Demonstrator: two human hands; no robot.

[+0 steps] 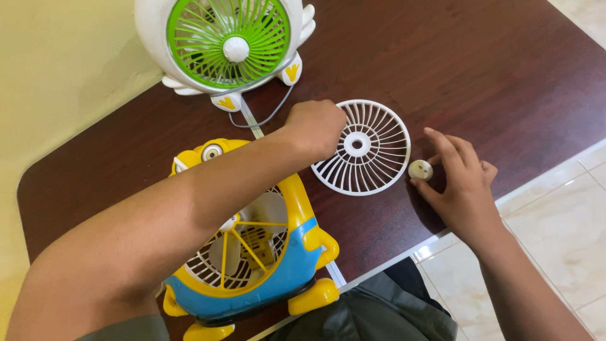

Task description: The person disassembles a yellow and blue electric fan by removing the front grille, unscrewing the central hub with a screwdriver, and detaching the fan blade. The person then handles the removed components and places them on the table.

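While the left arm reaches across the yellow and blue fan (pixel 265 252), the left hand (pixel 315 129) is curled into a loose fist at the near-left rim of the white grille (pixel 372 151), which lies flat on the dark wooden table (pixel 480 69); whether its fingers actually pinch the rim cannot be told, since the knuckles hide them. The right hand (pixel 464 183) rests on the table just right of the grille, its thumb and fingertips closed around a small round white cap (pixel 420 169) that sits just beside the grille's right edge. The yellow and blue fan stands at the table's near edge with its front cover off, so its pale blades and yellow ribs show, partly hidden under the forearm. At the far edge of the table stands a second fan, white with a green grille (pixel 227 41), and a thin grey cord (pixel 271 113) loops from it across the wood. Cream floor tiles (pixel 555 215) show to the right, beyond the table's edge.
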